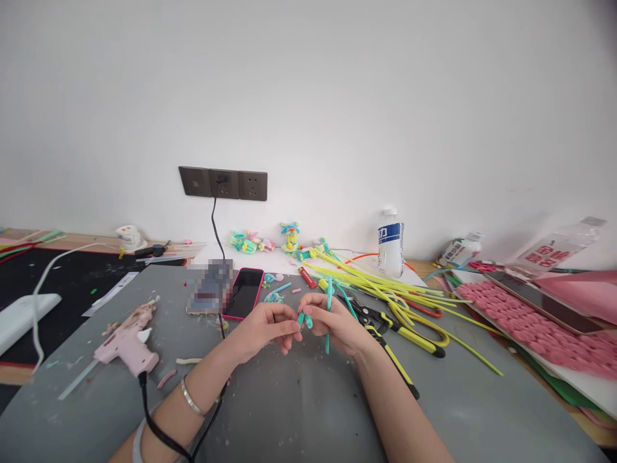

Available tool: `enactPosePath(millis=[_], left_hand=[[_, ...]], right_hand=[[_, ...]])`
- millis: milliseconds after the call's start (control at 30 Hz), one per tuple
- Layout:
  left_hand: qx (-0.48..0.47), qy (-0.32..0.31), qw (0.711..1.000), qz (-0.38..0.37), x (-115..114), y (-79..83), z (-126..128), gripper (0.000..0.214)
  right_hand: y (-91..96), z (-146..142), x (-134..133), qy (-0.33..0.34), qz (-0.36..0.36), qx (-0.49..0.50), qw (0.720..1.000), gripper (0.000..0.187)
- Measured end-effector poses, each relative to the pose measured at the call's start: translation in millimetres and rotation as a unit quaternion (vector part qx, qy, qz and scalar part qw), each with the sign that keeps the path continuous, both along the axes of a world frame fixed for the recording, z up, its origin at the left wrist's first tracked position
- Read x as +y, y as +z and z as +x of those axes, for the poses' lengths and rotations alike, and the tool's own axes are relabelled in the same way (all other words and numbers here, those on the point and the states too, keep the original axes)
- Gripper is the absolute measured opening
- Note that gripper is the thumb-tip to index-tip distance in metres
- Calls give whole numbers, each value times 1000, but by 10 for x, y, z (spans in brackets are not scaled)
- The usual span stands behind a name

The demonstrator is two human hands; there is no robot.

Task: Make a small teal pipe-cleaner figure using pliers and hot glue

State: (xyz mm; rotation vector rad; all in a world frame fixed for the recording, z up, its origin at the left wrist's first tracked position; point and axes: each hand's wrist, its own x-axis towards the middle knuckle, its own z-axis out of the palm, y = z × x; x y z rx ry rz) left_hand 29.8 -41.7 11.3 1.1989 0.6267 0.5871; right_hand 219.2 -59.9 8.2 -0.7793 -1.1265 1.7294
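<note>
Both of my hands meet over the grey mat (299,399) at the middle of the table. My left hand (267,329) is closed, its fingertips pinching the looped end of a teal pipe cleaner (328,321). My right hand (335,321) is closed round the same teal pipe cleaner, whose stem stands upright through the fingers and sticks out above and below them. A silver bangle sits on my left wrist.
A pink glue gun (129,344) lies at the left with its black cord running toward me. A phone in a red case (245,292) lies behind my hands. Yellow pipe cleaners (385,286), yellow-handled pliers (402,331), a white bottle (390,247) and pink fluffy material (535,325) fill the right.
</note>
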Motion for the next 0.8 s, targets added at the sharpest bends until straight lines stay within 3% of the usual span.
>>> enactPosePath(millis=[167,400,600,800], left_hand=[[30,-11,999,11,21,-27,-10,33],[14,67,997,20,44,-57,9,35],[21,58,998,-4,57,-65,4,35],[23,59,998,2,54,-57,-3,35]], right_hand=[[9,-13,6,1,7,0,1000,31],[-40,-7,47,-83,1,21,996,34],[-65,-12,69,-112,-2,-8,994,38],[-43,-17,56,-100,-13,-10,995,36]])
